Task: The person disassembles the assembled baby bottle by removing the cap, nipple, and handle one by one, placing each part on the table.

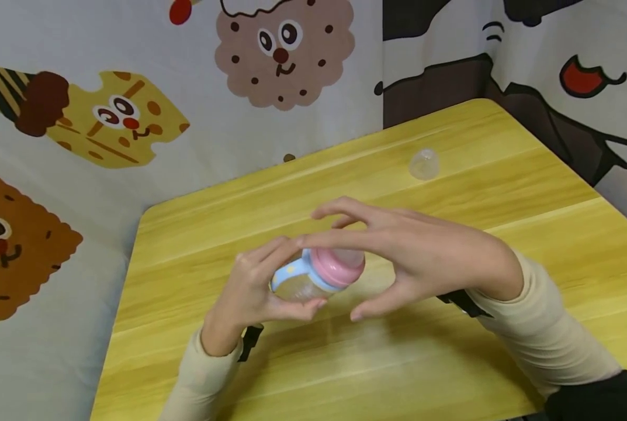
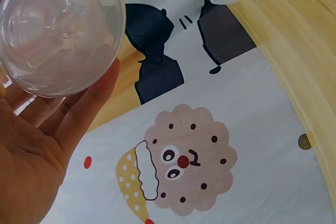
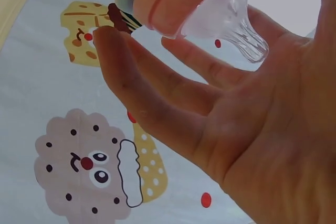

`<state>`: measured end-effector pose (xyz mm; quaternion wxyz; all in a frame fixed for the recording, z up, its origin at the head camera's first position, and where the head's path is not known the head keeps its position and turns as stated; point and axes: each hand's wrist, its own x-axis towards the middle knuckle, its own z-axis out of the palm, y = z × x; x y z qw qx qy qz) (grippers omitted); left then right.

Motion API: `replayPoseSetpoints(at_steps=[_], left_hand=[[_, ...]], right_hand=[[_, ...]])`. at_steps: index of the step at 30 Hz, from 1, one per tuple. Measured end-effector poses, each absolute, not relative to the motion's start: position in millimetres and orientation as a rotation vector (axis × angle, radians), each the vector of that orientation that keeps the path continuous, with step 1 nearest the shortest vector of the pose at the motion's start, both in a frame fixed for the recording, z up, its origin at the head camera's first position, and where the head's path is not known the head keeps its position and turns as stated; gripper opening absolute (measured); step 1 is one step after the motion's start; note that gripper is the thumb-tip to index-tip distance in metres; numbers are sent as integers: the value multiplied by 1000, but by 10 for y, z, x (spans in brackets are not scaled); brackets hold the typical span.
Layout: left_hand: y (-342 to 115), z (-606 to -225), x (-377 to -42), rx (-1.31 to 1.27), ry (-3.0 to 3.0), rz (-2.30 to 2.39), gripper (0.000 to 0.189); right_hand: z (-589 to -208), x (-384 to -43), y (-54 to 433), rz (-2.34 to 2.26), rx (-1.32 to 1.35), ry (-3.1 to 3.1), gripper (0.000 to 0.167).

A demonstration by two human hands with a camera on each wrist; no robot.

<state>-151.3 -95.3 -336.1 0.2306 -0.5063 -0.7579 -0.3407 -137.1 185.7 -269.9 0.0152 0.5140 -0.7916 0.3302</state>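
Observation:
A clear baby bottle [image 1: 302, 287] with a pink collar [image 1: 339, 267] and a light blue handle [image 1: 291, 272] is held above the table. My left hand [image 1: 252, 286] grips it around the body, thumb below and fingers over the top. In the left wrist view the round clear base of the bottle [image 2: 60, 35] faces the camera. My right hand [image 1: 423, 251] is spread around the collar end, its fingers apart from the thumb. The right wrist view shows the clear nipple [image 3: 231, 22] pointing toward the right palm, with the fingers [image 3: 152, 87] extended beside the collar.
A clear dome-shaped cap [image 1: 425, 165] stands on the wooden table [image 1: 213, 228] toward the far right. Behind the table hangs a white cloth [image 1: 197, 35] printed with cartoon snacks. The table's far right corner meets the printed backdrop.

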Motion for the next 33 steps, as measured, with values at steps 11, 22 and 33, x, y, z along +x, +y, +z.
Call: replayPoseSetpoints(at_steps=[11,22,33], left_hand=[[-935,-3322,-1479,-1361,-2160,-907,66],[-911,-3336,-1436,-1361,-2117,-906,63],[-866,-3321,-1413,-1363,-2073,-890,59]], right_hand=[[-2699,-1304,1845,891,1391,-2539,100],[-2661,-1317,1824,874,1246,-2528,92],[-2675,-1315,1825,915,1249,-2489,37]])
